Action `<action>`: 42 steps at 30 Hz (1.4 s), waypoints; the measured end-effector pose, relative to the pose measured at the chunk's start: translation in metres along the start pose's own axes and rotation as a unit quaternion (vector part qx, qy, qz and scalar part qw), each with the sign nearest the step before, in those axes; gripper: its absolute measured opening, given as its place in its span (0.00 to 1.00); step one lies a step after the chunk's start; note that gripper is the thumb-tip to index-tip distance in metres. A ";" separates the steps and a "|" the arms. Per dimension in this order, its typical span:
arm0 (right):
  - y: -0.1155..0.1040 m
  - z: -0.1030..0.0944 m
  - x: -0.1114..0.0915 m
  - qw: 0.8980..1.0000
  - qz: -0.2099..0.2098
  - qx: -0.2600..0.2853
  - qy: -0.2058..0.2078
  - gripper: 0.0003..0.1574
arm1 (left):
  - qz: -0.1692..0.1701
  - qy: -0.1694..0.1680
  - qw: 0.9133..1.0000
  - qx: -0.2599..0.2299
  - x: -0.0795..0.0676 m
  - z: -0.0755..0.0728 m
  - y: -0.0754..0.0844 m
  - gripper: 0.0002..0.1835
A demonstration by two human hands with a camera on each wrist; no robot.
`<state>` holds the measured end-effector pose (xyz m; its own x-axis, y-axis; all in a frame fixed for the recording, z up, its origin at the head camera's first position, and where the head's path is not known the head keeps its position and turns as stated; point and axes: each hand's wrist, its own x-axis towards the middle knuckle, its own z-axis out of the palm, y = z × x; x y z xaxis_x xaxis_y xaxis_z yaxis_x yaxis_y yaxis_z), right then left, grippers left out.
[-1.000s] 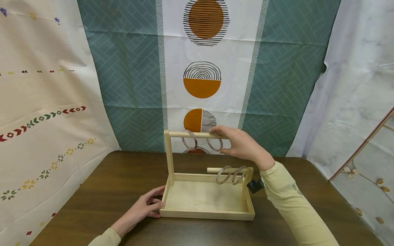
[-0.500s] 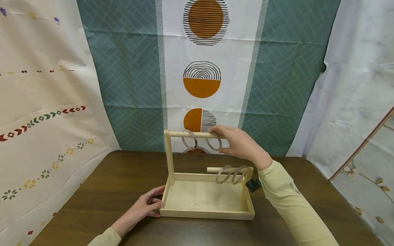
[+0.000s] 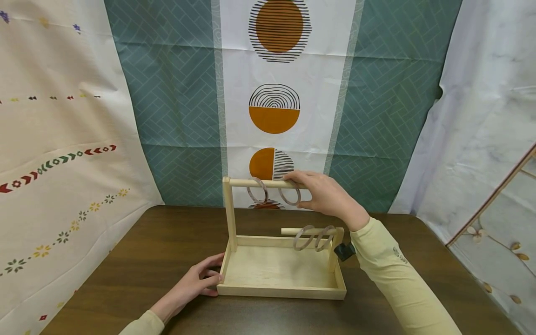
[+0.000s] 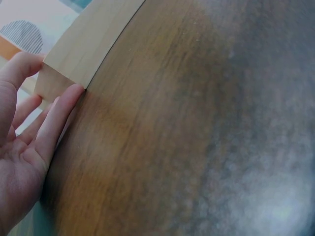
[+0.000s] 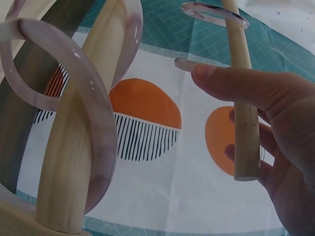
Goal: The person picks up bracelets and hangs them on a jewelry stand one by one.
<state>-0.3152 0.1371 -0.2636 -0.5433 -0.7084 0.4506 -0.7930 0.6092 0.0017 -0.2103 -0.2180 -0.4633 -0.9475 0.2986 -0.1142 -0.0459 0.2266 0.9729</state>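
My right hand [image 3: 328, 197] is at the free end of the upper rod [image 3: 240, 183] of a pale wooden stand. It pinches a translucent mauve bangle [image 5: 184, 64] that hangs round this rod; the right wrist view has the thumb on the bangle and other fingers partly hidden behind the rod. Another bangle [image 3: 265, 191] hangs farther left. Two more bangles circle the lower rod [image 3: 288, 231]. At the stand's left front corner, my left hand [image 3: 194, 281] touches the wall of its tray base [image 3: 281, 293] with extended fingers, as the left wrist view [image 4: 29, 157] also has it.
Beneath the stand lies a dark brown wooden table [image 3: 167, 242]. The upright post [image 3: 230, 216] carries the upper rod on the left; a shorter post [image 3: 338, 237] bears the lower rod on the right. Patterned cloths [image 3: 180, 116] hang behind and at both sides.
The right hand and the bangle it pinches have shifted slightly left along the upper rod. The left hand and the stand stay in place.
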 end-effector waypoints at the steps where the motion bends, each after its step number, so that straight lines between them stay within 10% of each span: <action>1: 0.000 0.000 0.000 1.000 -0.001 0.001 0.002 0.45 | -0.001 0.000 1.000 0.000 0.000 0.000 0.000 0.37; 42: 0.001 0.002 -0.003 1.000 -0.013 0.017 0.000 0.46 | 0.000 0.006 1.000 -0.006 0.001 0.001 -0.001 0.38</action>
<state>-0.3146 0.1388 -0.2669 -0.5228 -0.7239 0.4502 -0.8154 0.5786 -0.0165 -0.2106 -0.2172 -0.4643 -0.9511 0.2878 -0.1122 -0.0501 0.2146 0.9754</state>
